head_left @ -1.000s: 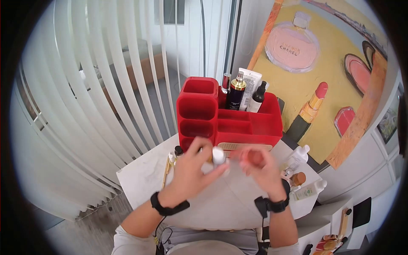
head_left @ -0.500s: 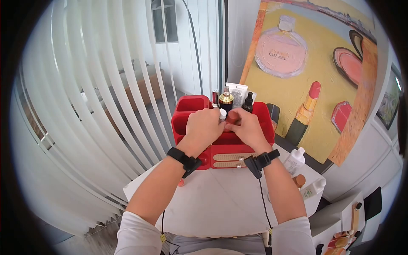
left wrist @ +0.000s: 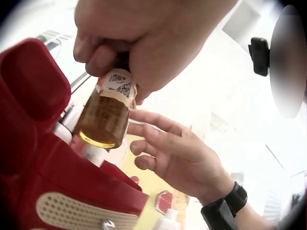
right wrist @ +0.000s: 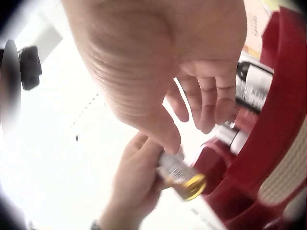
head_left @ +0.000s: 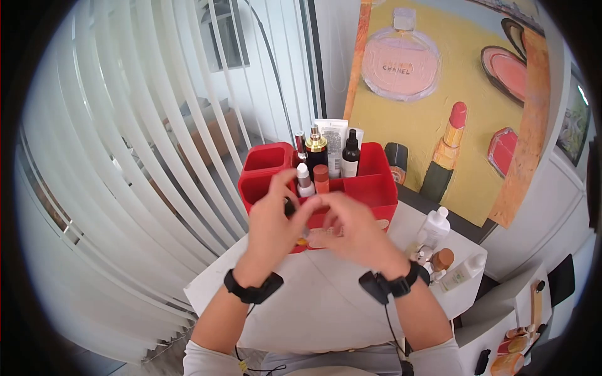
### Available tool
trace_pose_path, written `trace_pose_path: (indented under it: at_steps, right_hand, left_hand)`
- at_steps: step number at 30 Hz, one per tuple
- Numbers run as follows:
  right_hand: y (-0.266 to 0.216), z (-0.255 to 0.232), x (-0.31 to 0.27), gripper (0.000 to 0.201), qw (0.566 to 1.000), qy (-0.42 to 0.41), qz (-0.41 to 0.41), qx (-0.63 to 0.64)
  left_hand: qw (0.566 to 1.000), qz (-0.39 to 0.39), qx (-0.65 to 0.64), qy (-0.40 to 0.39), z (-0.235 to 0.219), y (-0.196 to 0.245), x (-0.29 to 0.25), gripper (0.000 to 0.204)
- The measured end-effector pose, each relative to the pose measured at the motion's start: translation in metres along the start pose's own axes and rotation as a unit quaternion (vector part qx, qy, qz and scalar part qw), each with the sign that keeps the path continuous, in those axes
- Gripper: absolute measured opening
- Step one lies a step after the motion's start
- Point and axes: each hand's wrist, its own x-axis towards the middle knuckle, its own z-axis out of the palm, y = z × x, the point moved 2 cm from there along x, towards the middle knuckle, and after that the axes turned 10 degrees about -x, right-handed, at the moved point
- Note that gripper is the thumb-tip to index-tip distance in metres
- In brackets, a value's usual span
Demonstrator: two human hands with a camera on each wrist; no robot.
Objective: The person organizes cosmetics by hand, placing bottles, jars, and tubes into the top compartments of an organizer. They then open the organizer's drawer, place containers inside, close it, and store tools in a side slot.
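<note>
My left hand [head_left: 266, 222] grips a small glass bottle [left wrist: 103, 117] of amber liquid by its dark top, with its base tilted toward the camera in the left wrist view. A label with printed square codes wraps the bottle's neck end. Close beside it is my right hand [head_left: 360, 235], fingers loosely bent and holding nothing, its fingertips near the bottle's side. Both hands are in front of the red organizer [head_left: 390, 203]. Inside, a white-capped bottle [head_left: 304, 180] and a reddish-brown-capped tube [head_left: 322, 178] stand side by side in a front compartment.
Behind them in the organizer stand a gold-collared pump bottle [head_left: 316, 147], a white tube [head_left: 332, 141] and a black-topped spray bottle [head_left: 351, 155]. More bottles, including a white one [head_left: 434, 229], stand on the white table [head_left: 326, 307] at right. A painting [head_left: 407, 125] leans behind.
The white-capped bottle and reddish tube, earlier in my hands, now stand in the organizer. Both hands have drawn back from it, and the left now holds the amber bottle.
</note>
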Motion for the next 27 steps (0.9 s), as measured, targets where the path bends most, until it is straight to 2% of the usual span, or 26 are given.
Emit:
trace_pose_path:
  at_steps: [2, 3, 4, 5, 6, 8, 9, 10, 11, 12, 13, 14, 15, 16, 17, 19, 20, 22, 23, 24, 25, 26, 27]
  right_hand:
    - [-0.017, 0.012, -0.011, 0.048, 0.989, -0.06, 0.13, 0.039]
    - [-0.012, 0.015, -0.015, 0.048, 0.996, -0.018, 0.075, 0.044]
    - [-0.009, 0.015, -0.014, 0.048, 0.996, -0.018, 0.074, 0.044]
    - [-0.008, 0.013, -0.013, 0.046, 0.998, -0.008, 0.051, 0.026]
    - [-0.006, 0.012, -0.013, 0.043, 1.0, 0.002, 0.03, 0.009]
    - [0.015, 0.007, -0.006, 0.041, 0.999, 0.033, 0.032, -0.014]
    - [0.024, 0.001, 0.0, 0.04, 0.997, 0.061, 0.031, -0.038]
    - [0.027, -0.009, 0.007, 0.038, 0.99, 0.087, 0.11, -0.025]
    - [0.041, -0.016, 0.015, 0.039, 0.984, 0.14, 0.096, -0.048]
    - [0.049, -0.025, 0.022, 0.039, 0.98, 0.137, 0.094, -0.109]
    - [0.066, -0.025, 0.029, 0.04, 0.984, 0.136, 0.09, -0.069]
    - [0.073, -0.025, 0.036, 0.042, 0.983, 0.116, 0.081, -0.118]
    - [0.072, -0.024, 0.041, 0.044, 0.982, 0.08, 0.108, -0.134]
    - [0.07, -0.021, 0.046, 0.046, 0.979, 0.04, 0.131, -0.15]
    - [0.076, -0.016, 0.049, 0.048, 0.975, 0.013, 0.127, -0.18]
    - [0.088, -0.008, 0.05, 0.051, 0.972, -0.01, 0.109, -0.206]
    - [0.087, -0.008, 0.051, 0.049, 0.966, -0.048, 0.139, -0.212]
    - [0.092, -0.003, 0.041, 0.044, 0.976, -0.008, 0.075, -0.203]
    - [0.089, 0.0, 0.037, 0.044, 0.977, -0.012, 0.071, -0.201]
    - [0.085, 0.0, 0.032, 0.042, 0.974, 0.021, 0.062, -0.218]
    - [0.077, -0.001, 0.027, 0.04, 0.969, 0.056, 0.054, -0.234]
    - [0.066, 0.003, 0.022, 0.04, 0.969, 0.054, 0.055, -0.234]
    - [0.048, 0.008, 0.02, 0.04, 0.961, 0.106, 0.009, -0.255]
  left_hand:
    - [0.999, 0.029, -0.04, -0.004, 0.004, 0.008, -0.012, 0.06]
    - [0.997, 0.023, -0.07, -0.021, 0.004, 0.012, -0.014, 0.061]
    - [0.994, 0.017, -0.101, -0.037, 0.004, 0.015, -0.016, 0.061]
    - [0.987, -0.036, -0.141, -0.063, 0.003, 0.013, -0.018, 0.065]
    - [0.987, -0.038, -0.14, -0.065, 0.0, 0.015, -0.021, 0.065]
    - [0.966, -0.03, -0.252, -0.058, -0.008, 0.02, -0.024, 0.058]
    - [0.966, -0.034, -0.248, -0.06, -0.014, 0.016, -0.028, 0.058]
    - [0.98, -0.003, -0.198, -0.035, -0.025, 0.01, -0.035, 0.057]
    - [0.989, 0.026, -0.144, -0.012, -0.038, 0.003, -0.043, 0.056]
    - [0.991, 0.017, -0.134, -0.018, -0.049, -0.012, -0.053, 0.056]
    - [0.996, 0.002, -0.087, -0.018, -0.061, -0.034, -0.066, 0.055]
    - [0.999, -0.014, -0.039, -0.018, -0.07, -0.053, -0.078, 0.053]
    - [0.997, -0.066, -0.039, -0.009, -0.076, -0.068, -0.092, 0.05]
    - [0.996, -0.08, -0.024, -0.01, -0.082, -0.08, -0.106, 0.05]
    - [0.993, -0.116, 0.002, -0.023, -0.088, -0.092, -0.121, 0.052]
    - [0.981, -0.187, 0.029, -0.046, -0.097, -0.103, -0.146, 0.055]
    - [0.979, -0.195, 0.036, -0.04, -0.1, -0.104, -0.155, 0.055]
    - [0.977, -0.197, 0.033, -0.071, -0.099, -0.107, -0.167, 0.059]
    - [0.974, -0.214, 0.025, -0.077, -0.098, -0.11, -0.171, 0.065]
    - [0.973, -0.218, 0.025, -0.074, -0.096, -0.109, -0.173, 0.065]
    - [0.97, -0.222, 0.035, -0.087, -0.093, -0.105, -0.17, 0.067]
    - [0.968, -0.225, 0.045, -0.103, -0.09, -0.104, -0.167, 0.07]
    - [0.968, -0.226, 0.043, -0.102, -0.087, -0.105, -0.163, 0.07]
